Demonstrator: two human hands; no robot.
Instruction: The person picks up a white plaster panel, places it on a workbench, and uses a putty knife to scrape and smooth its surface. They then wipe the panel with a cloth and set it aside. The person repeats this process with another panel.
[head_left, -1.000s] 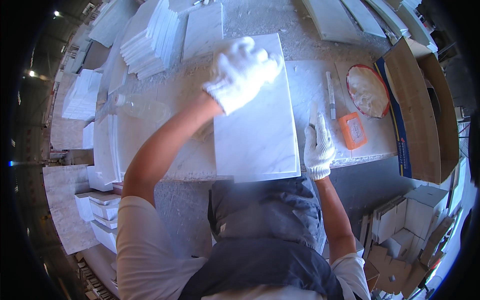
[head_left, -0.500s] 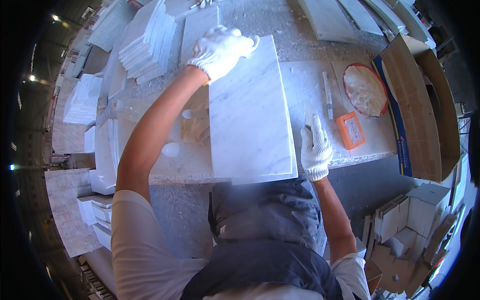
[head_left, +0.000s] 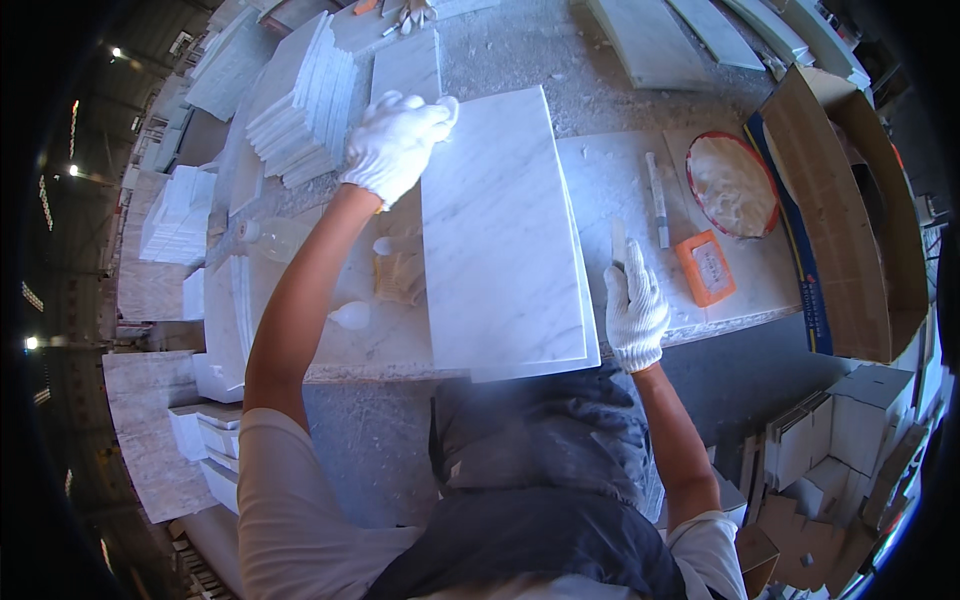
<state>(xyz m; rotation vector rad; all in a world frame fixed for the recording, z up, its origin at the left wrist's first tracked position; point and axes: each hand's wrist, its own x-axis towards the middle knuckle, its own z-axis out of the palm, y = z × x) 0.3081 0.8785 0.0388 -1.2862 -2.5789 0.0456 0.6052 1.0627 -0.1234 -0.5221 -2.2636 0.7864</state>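
Note:
A stack of grey-veined white marble slabs [head_left: 500,240] lies in front of me, its near end jutting over the table edge. My left hand [head_left: 395,145], in a white knit glove, is closed at the stack's far left corner; whatever its fingers hold, if anything, is hidden. Beside the stack's right edge, my gloved right hand [head_left: 635,310] holds a narrow flat scraper [head_left: 618,240], its blade pointing away from me. The scraper's lower part is covered by the glove.
On the right are a marker [head_left: 657,200], an orange box [head_left: 705,268], a red-rimmed bowl of pale paste [head_left: 732,185] and an open cardboard box [head_left: 845,210]. A yellowish glove [head_left: 398,278] and a clear bottle [head_left: 275,238] lie left. Stacked slabs [head_left: 305,105] stand farther back.
My left hand has moved left and nearer, from the slab's far edge to its far left corner. My right hand has stayed beside the stack with the scraper.

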